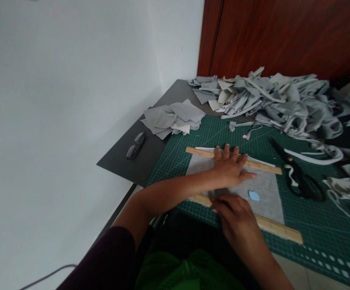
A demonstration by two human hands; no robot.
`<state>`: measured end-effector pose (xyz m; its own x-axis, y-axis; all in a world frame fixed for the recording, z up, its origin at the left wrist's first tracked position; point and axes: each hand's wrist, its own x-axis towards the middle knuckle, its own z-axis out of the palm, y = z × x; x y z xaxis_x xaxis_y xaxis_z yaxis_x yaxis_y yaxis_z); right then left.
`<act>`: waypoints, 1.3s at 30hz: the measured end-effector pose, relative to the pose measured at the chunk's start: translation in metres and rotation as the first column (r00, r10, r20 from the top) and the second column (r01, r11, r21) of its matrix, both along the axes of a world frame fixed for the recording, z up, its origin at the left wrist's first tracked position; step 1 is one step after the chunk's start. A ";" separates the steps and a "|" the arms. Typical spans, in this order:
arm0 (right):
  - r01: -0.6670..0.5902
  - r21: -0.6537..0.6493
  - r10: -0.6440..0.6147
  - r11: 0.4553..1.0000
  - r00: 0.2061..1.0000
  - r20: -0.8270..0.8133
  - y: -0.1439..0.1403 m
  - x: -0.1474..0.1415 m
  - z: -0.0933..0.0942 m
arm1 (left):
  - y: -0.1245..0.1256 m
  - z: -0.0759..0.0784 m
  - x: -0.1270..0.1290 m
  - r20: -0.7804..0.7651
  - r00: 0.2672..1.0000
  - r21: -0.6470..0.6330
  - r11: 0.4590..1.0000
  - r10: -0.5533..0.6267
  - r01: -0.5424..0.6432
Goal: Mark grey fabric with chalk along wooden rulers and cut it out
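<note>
Fabric: grey square piece (265,189) lies flat on the green cutting mat (319,225), near the front edge of the table (162,149).
Rulers: one wooden ruler (262,165) lies along the far edge of the fabric, a second wooden ruler (280,229) along the near edge.
Left hand: left hand (230,167) lies flat, fingers spread, pressing on the fabric; the fingertips reach the far ruler.
Right hand: right hand (238,217) rests on the near ruler with fingers bent; I cannot tell whether it pinches something.
Blue piece: small light blue shape (253,195) lies on the fabric, just beside the right hand.
Scissors: black scissors (298,177) lie on the mat, to the right of the fabric.
Scraps: big heap of grey strips (283,100) fills the back of the table; a smaller stack of grey squares (175,117) is at the left.
Glasses: dark glasses (136,145) lie on the bare table, left of the mat.
Hidden: middle of the near ruler is covered by the right hand; the heap is cut off at the right border.
</note>
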<state>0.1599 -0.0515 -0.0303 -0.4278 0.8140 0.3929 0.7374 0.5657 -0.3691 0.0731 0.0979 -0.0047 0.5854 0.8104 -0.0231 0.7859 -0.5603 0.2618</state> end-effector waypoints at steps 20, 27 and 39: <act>0.040 -0.046 -0.043 0.998 0.997 -0.061 0.002 -0.007 0.010 | 0.007 0.011 -0.001 -0.051 0.979 0.342 0.918 -0.195 0.201; 0.056 -0.055 -0.060 0.997 0.994 -0.091 0.003 -0.008 0.010 | -0.006 0.009 0.004 -0.023 0.994 0.213 0.971 -0.103 0.106; 0.066 -0.039 -0.069 0.997 0.994 -0.086 0.004 -0.010 0.009 | 0.003 0.000 -0.002 0.017 0.995 -0.027 0.995 -0.099 0.099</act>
<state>0.1503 -0.0473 -0.0217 -0.3372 0.8542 0.3957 0.7376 0.5009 -0.4528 0.0716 0.1009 -0.0049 0.6632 0.7476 -0.0354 0.7227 -0.6274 0.2900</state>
